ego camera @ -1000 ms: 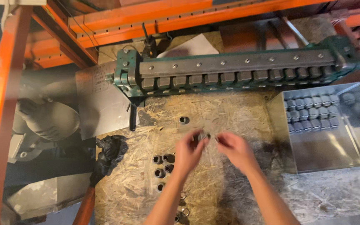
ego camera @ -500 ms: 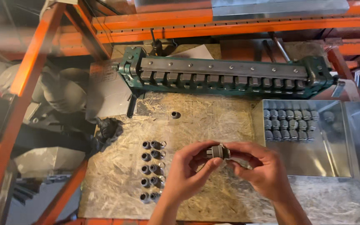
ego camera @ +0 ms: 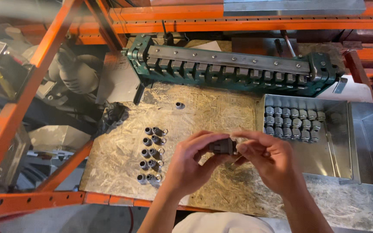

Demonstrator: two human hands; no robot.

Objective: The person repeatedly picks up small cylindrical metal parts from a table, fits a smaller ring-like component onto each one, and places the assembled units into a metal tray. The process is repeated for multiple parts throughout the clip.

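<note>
Gripping one dark fitting [ego camera: 223,146] together, left hand [ego camera: 191,166] and right hand [ego camera: 270,162] hover above the surface's [ego camera: 212,108] front edge; fitting rows [ego camera: 152,154] lie left, metal tray [ego camera: 337,159] right.

Both hands bare: left hand [ego camera: 191,166], right hand [ego camera: 270,162]. No gloves, rings or watch. Forearms unsleeved. Pale garment [ego camera: 221,223] at near edge, probably the shirt.

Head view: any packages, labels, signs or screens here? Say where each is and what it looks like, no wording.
No labels, signs or screens show.
Metal tray: right of the hands, open, rectangular, grey sheet metal; the nearest thing to packaging.
Fittings: small grey pieces in rows at the tray's far left corner.
Fitting: small, dark, held between left hand and right hand.
</note>
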